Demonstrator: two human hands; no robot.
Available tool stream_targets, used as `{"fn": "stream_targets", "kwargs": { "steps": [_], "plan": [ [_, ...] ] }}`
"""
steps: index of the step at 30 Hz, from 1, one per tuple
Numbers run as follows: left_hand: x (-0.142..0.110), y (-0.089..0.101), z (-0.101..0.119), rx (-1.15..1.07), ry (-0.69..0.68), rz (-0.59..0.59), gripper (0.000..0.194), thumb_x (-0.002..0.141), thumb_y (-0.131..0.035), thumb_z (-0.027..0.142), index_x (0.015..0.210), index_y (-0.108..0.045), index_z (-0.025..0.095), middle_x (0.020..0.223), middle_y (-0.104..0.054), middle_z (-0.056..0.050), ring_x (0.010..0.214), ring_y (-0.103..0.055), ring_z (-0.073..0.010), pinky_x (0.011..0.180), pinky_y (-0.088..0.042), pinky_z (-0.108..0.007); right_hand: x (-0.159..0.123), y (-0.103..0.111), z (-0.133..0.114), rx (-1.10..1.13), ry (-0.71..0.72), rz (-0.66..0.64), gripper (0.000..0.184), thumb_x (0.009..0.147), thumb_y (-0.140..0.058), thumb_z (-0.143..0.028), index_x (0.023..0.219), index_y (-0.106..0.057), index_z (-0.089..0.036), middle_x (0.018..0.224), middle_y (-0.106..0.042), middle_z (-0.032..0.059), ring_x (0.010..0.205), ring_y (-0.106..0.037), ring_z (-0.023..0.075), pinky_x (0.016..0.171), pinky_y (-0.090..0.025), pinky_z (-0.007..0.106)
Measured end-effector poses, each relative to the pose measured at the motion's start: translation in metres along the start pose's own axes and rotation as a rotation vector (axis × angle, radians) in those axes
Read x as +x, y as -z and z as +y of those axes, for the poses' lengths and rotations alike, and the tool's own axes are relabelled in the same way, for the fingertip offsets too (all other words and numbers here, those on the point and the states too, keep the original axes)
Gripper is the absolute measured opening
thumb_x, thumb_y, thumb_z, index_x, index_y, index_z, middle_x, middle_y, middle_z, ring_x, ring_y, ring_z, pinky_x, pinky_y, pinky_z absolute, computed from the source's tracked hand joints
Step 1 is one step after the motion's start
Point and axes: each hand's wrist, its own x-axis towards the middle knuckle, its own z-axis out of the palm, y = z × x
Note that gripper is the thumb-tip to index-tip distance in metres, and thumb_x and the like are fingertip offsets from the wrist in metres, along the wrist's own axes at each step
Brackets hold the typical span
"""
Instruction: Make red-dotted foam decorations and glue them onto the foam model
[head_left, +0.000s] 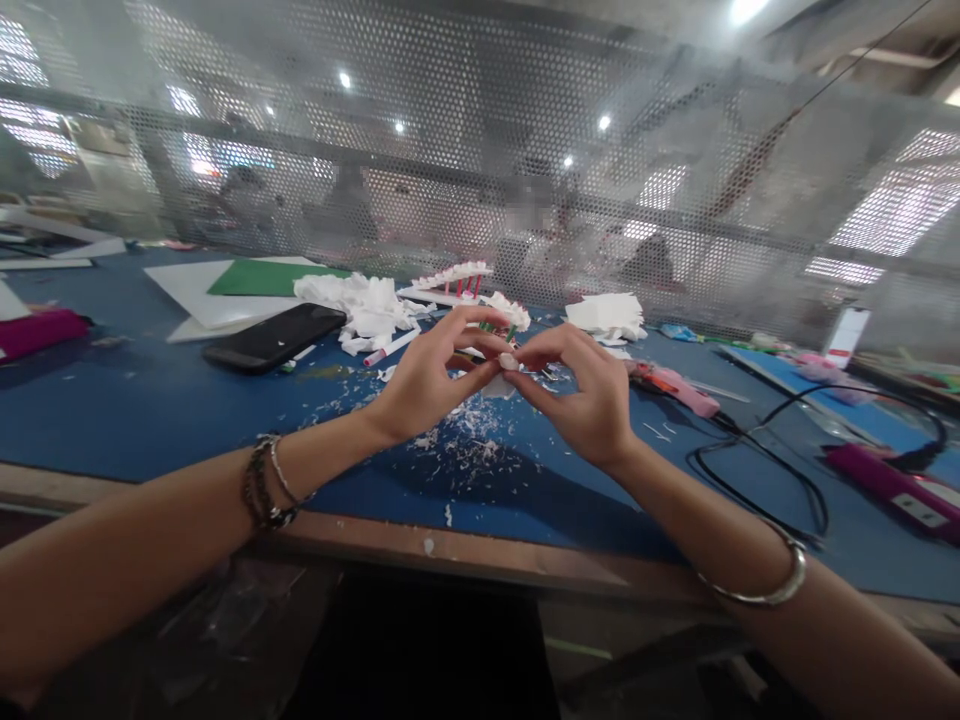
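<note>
A small white piece, perhaps folded or rolled paper, is held above the blue table. On its left side, my left hand pinches it between thumb and fingertips. My right hand grips it from the other side in the same way. White scraps are scattered on the tabletop below both hands. Just behind the fingers stands a white ruffled piece with green and red parts, partly hidden by my left hand.
Crumpled white paper, a black phone and a green sheet lie to the left. On the right are a stack of white paper pieces, a pink-handled tool, a black cable and a purple power strip. Perforated mesh stands behind.
</note>
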Motion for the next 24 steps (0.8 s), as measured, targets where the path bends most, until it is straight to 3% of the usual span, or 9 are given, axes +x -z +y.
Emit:
{"fn": "stream_targets", "kwargs": {
  "steps": [5, 15, 24],
  "plan": [
    [0.0, -0.002, 0.001, 0.028, 0.003, 0.041, 0.018, 0.073, -0.055, 0.014, 0.091, -0.056, 0.015, 0.085, -0.065, -0.003, 0.077, -0.061, -0.0099, 0.059, -0.05, -0.013, -0.001, -0.002, 0.001, 0.025, -0.011, 0.044, 0.003, 0.073, -0.058, -0.017, 0.074, -0.056, -0.019, 0.068, -0.058, -0.0016, 0.064, -0.054, 0.0088, 0.058, -0.044, 0.023],
    [0.0, -0.005, 0.004, -0.215, 0.167, 0.049, 0.016, 0.07, -0.059, 0.02, 0.085, -0.063, 0.013, 0.078, -0.067, -0.003, 0.067, -0.061, -0.0097, 0.059, -0.053, -0.016, -0.001, -0.001, 0.001, 0.117, -0.065, -0.001, 0.005, 0.075, -0.052, -0.014, 0.072, -0.053, -0.018, 0.068, -0.054, -0.0008, 0.064, -0.052, 0.0084, 0.057, -0.045, 0.022],
    [-0.001, -0.003, -0.007, -0.099, 0.095, -0.004, 0.015, 0.072, -0.058, 0.02, 0.085, -0.064, 0.016, 0.084, -0.067, -0.003, 0.076, -0.061, -0.0107, 0.064, -0.05, -0.017, 0.0, -0.002, 0.004, 0.158, -0.123, -0.099, 0.007, 0.075, -0.049, -0.015, 0.068, -0.049, -0.018, 0.066, -0.049, -0.0017, 0.063, -0.049, 0.0077, 0.057, -0.046, 0.021]
  ]
}}
